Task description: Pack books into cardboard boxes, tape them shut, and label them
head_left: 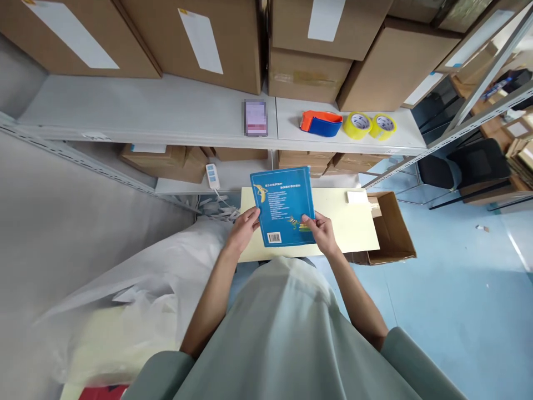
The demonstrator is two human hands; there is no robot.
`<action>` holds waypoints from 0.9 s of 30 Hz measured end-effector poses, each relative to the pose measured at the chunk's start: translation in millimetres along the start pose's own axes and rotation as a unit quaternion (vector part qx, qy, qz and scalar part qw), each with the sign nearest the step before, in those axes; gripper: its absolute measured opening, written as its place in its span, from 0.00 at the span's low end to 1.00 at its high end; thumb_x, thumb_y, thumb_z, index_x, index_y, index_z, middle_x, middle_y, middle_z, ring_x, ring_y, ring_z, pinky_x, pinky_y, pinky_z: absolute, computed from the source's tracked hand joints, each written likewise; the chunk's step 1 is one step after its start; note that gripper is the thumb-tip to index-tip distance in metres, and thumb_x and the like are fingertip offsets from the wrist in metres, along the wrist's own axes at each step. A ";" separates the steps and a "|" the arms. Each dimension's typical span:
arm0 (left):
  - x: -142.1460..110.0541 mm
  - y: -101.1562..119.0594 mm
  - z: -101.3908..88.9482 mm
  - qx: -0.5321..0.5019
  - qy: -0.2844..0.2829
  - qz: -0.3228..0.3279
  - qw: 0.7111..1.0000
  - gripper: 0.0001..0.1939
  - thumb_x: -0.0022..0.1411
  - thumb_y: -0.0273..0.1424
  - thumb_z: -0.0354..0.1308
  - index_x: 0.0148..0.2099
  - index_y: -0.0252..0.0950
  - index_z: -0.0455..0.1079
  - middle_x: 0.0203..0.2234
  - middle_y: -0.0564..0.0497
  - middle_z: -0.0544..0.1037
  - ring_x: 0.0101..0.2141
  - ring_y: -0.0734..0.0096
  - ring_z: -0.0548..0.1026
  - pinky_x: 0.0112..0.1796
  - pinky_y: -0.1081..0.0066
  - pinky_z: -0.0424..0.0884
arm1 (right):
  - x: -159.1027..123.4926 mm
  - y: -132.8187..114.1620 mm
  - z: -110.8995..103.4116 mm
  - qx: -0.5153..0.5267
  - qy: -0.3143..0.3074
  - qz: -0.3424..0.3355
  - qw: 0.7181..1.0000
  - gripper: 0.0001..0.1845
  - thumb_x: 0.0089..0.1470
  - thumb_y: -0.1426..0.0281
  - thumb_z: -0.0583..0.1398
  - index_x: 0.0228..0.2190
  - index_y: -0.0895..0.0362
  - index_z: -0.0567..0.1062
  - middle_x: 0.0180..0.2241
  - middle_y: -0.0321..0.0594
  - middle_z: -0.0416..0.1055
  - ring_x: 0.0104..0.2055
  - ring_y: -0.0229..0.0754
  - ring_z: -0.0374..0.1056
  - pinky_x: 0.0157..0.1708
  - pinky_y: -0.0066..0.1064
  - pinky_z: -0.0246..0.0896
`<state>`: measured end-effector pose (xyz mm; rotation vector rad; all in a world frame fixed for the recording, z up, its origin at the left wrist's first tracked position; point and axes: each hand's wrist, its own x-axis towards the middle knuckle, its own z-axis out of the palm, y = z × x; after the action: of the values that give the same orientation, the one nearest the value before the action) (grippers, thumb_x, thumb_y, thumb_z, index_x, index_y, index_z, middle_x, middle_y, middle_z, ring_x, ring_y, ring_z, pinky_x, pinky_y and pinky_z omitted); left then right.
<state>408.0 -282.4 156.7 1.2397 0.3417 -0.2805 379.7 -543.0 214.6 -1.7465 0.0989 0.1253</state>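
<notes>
A blue book (281,203) is held up in front of me, with lines of white text, a banana drawing and a barcode on the side that faces me. My left hand (245,229) is closed on its left edge. At the lower right corner, my right hand (322,230) grips it with the thumb on the near side. The fingers behind the book are partly hidden. Below it lies a pale yellow board (350,228) with a small white box (357,197) near its right end.
On the grey shelf (166,105) are a blurred phone-like item (255,118), an orange and blue strap roll (321,123) and two yellow tape rolls (358,125). Cardboard boxes (216,39) stand behind. An open carton (393,228) is right of the board; white plastic sheeting (183,266) lies left.
</notes>
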 end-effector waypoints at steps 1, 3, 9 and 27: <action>-1.6 5.4 -5.2 -0.019 -0.037 -0.003 0.999 0.37 0.51 0.63 0.79 0.47 0.37 0.83 0.50 0.36 0.88 0.54 0.46 0.87 0.55 0.53 0.84 | 0.5 -2.4 -0.8 0.030 0.005 0.011 0.999 0.33 0.58 0.34 0.68 0.29 0.51 0.73 0.27 0.34 0.67 0.30 0.41 0.62 0.34 0.33 0.63; -5.6 17.7 -8.9 -0.032 -0.066 -0.001 0.997 0.36 0.48 0.62 0.81 0.43 0.36 0.84 0.41 0.40 0.89 0.45 0.49 0.88 0.48 0.55 0.86 | 3.8 -4.7 -2.3 0.068 0.018 0.027 0.997 0.33 0.55 0.34 0.70 0.29 0.51 0.74 0.27 0.34 0.68 0.32 0.42 0.63 0.35 0.34 0.64; -12.0 46.7 7.3 -0.001 -0.062 0.000 0.998 0.37 0.44 0.61 0.84 0.43 0.36 0.86 0.37 0.42 0.89 0.38 0.52 0.89 0.38 0.60 0.85 | 17.1 -2.6 -7.2 0.117 0.011 0.060 0.991 0.34 0.50 0.35 0.73 0.29 0.51 0.74 0.28 0.35 0.69 0.32 0.42 0.63 0.34 0.33 0.64; -9.9 4.8 128.1 0.153 0.031 0.093 0.983 0.26 0.60 0.57 0.75 0.46 0.39 0.89 0.36 0.49 0.90 0.42 0.48 0.88 0.46 0.57 0.84 | 48.9 35.4 -54.0 0.059 -0.021 0.066 0.996 0.49 0.52 0.33 0.72 0.61 0.55 0.81 0.65 0.58 0.79 0.65 0.67 0.79 0.60 0.55 0.79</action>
<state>413.8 -402.8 201.5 1.5749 0.2395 -0.1356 424.8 -602.3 182.8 -1.6190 0.1879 0.2485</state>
